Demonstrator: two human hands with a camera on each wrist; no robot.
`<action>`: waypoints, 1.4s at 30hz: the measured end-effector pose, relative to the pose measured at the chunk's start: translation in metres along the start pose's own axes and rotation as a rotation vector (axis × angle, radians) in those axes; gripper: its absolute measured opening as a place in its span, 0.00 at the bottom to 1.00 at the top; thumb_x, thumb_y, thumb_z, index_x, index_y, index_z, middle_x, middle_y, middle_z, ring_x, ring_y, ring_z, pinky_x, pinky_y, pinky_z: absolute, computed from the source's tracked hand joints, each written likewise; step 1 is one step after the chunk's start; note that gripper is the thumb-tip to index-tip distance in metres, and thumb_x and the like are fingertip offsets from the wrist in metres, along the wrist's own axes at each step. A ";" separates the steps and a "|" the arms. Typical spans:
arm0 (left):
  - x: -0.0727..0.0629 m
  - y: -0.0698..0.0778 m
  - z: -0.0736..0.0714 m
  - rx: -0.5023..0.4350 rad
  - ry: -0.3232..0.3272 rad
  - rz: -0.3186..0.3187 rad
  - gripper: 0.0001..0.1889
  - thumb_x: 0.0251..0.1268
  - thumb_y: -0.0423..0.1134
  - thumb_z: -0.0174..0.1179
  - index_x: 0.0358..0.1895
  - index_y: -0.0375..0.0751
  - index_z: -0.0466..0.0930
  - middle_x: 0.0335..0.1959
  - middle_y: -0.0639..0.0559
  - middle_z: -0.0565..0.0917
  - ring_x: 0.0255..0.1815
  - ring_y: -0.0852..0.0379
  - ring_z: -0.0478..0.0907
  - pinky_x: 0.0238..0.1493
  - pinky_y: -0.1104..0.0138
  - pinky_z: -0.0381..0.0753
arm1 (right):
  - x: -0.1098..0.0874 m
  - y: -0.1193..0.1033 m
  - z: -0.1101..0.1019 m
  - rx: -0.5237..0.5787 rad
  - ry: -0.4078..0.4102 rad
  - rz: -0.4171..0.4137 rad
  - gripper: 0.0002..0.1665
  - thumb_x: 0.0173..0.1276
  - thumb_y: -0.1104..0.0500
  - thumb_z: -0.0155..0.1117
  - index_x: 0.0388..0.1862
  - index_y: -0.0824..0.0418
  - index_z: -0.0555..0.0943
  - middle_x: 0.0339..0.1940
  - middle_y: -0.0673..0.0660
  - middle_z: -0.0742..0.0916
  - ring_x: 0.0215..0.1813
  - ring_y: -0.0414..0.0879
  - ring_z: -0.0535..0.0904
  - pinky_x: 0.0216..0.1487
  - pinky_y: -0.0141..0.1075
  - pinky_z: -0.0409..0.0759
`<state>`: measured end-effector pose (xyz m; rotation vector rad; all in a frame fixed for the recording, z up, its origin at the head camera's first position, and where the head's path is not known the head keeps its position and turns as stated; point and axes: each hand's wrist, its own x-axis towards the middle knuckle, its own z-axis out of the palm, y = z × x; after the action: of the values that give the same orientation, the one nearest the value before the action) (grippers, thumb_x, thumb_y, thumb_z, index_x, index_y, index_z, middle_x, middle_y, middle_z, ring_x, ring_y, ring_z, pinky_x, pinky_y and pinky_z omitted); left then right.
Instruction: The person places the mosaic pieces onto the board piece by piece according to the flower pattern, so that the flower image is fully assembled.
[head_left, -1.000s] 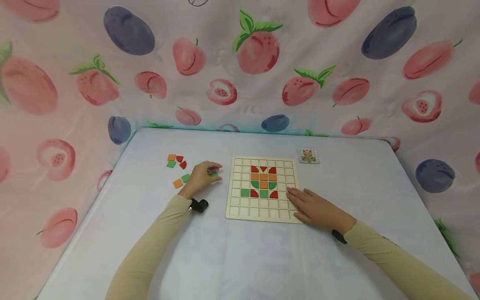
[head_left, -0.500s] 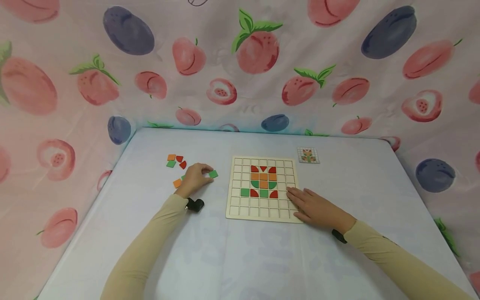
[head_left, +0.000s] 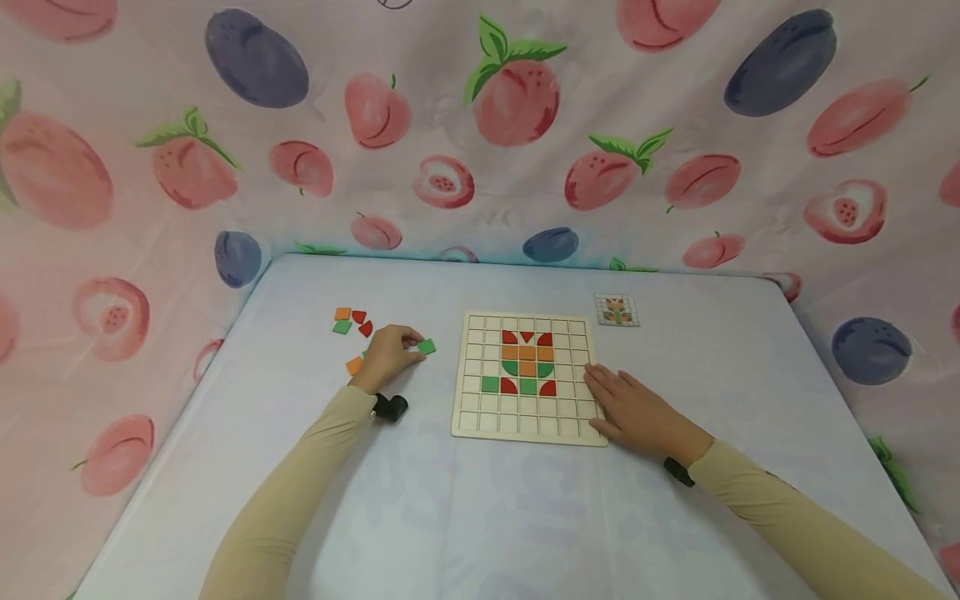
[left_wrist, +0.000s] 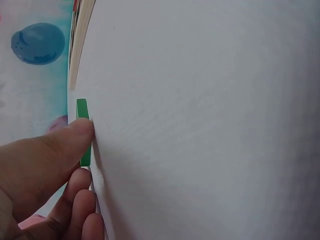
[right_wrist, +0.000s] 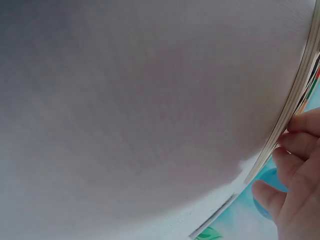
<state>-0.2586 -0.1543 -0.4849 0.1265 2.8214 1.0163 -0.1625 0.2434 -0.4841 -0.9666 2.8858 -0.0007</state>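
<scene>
My left hand (head_left: 390,357) pinches a flat green square tile (head_left: 427,347) just above or on the table, left of the board. In the left wrist view the thumb presses on the green tile (left_wrist: 86,159), which shows edge-on. The square wooden grid board (head_left: 528,425) carries red, orange and green tiles in a tulip-like pattern. My right hand (head_left: 641,415) rests with straight fingers on the board's right edge. In the right wrist view, the fingers of the right hand (right_wrist: 300,160) lie along the board's edge (right_wrist: 287,107).
Left of the board lie loose pieces: an orange square (head_left: 342,313), a green tile (head_left: 342,327), red curved pieces (head_left: 365,329) and another orange square (head_left: 354,366). A small pattern card (head_left: 617,311) lies behind the board on the right. A fruit-print cloth (head_left: 442,108) hangs at the back.
My left hand has drawn back to the left with the green tile over the last second. The right hand has shifted slightly right along the board's edge, its fingers now closer together.
</scene>
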 end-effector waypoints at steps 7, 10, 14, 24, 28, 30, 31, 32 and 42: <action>0.000 -0.001 -0.001 -0.001 0.000 0.013 0.13 0.54 0.33 0.67 0.44 0.36 0.83 0.40 0.43 0.83 0.42 0.51 0.77 0.47 0.61 0.77 | 0.000 0.000 0.000 0.016 -0.023 0.008 0.43 0.70 0.43 0.52 0.72 0.70 0.57 0.74 0.64 0.61 0.74 0.58 0.57 0.69 0.55 0.61; -0.001 0.000 -0.001 -0.016 0.003 0.021 0.13 0.55 0.34 0.67 0.45 0.37 0.83 0.41 0.43 0.84 0.43 0.50 0.77 0.48 0.61 0.77 | 0.000 0.002 0.001 0.026 -0.038 0.009 0.43 0.70 0.42 0.51 0.72 0.69 0.55 0.75 0.64 0.60 0.75 0.58 0.56 0.69 0.55 0.61; -0.001 0.003 -0.002 -0.040 -0.006 0.046 0.14 0.55 0.34 0.67 0.47 0.37 0.83 0.44 0.43 0.84 0.44 0.50 0.79 0.49 0.60 0.78 | 0.000 0.003 0.002 0.031 -0.038 0.002 0.43 0.70 0.43 0.51 0.72 0.70 0.55 0.75 0.65 0.60 0.75 0.59 0.56 0.69 0.55 0.61; -0.007 0.030 0.001 -0.069 -0.051 0.170 0.15 0.55 0.33 0.67 0.47 0.37 0.83 0.47 0.43 0.84 0.45 0.51 0.80 0.50 0.61 0.79 | 0.002 0.005 0.005 0.038 -0.050 0.013 0.44 0.70 0.42 0.51 0.73 0.69 0.55 0.75 0.64 0.59 0.75 0.58 0.56 0.70 0.55 0.60; -0.011 0.044 0.007 -0.076 -0.071 0.220 0.15 0.54 0.34 0.67 0.47 0.38 0.84 0.46 0.45 0.84 0.45 0.51 0.79 0.49 0.62 0.79 | 0.002 0.006 0.007 0.033 -0.041 0.009 0.44 0.70 0.42 0.51 0.72 0.69 0.55 0.75 0.64 0.60 0.75 0.58 0.56 0.70 0.55 0.60; -0.013 0.051 0.012 -0.082 -0.084 0.239 0.14 0.54 0.34 0.67 0.46 0.38 0.84 0.45 0.46 0.85 0.44 0.52 0.79 0.48 0.62 0.79 | 0.003 0.006 0.007 0.030 -0.036 0.006 0.43 0.70 0.42 0.52 0.72 0.69 0.55 0.75 0.64 0.60 0.75 0.58 0.56 0.70 0.55 0.60; -0.013 0.055 0.015 -0.084 -0.092 0.248 0.14 0.54 0.34 0.67 0.46 0.39 0.84 0.45 0.46 0.85 0.43 0.53 0.78 0.48 0.63 0.79 | 0.003 0.007 0.007 0.029 -0.031 0.005 0.43 0.70 0.43 0.52 0.72 0.69 0.55 0.75 0.64 0.60 0.75 0.58 0.57 0.69 0.55 0.60; -0.014 0.058 0.018 -0.084 -0.099 0.261 0.14 0.54 0.34 0.67 0.46 0.39 0.84 0.44 0.47 0.85 0.42 0.54 0.78 0.47 0.63 0.79 | 0.003 0.007 0.007 0.028 -0.027 0.002 0.43 0.69 0.43 0.52 0.72 0.69 0.56 0.75 0.64 0.60 0.74 0.58 0.57 0.69 0.55 0.61; -0.018 0.089 0.049 -0.153 -0.220 0.338 0.14 0.53 0.34 0.68 0.45 0.38 0.84 0.42 0.47 0.85 0.39 0.57 0.78 0.43 0.70 0.78 | 0.002 0.005 0.005 0.038 -0.028 0.003 0.43 0.69 0.43 0.52 0.72 0.70 0.56 0.74 0.65 0.61 0.74 0.59 0.57 0.69 0.55 0.61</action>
<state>-0.2303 -0.0578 -0.4636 0.6729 2.5622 1.1951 -0.1668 0.2463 -0.4891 -0.9483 2.8510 -0.0407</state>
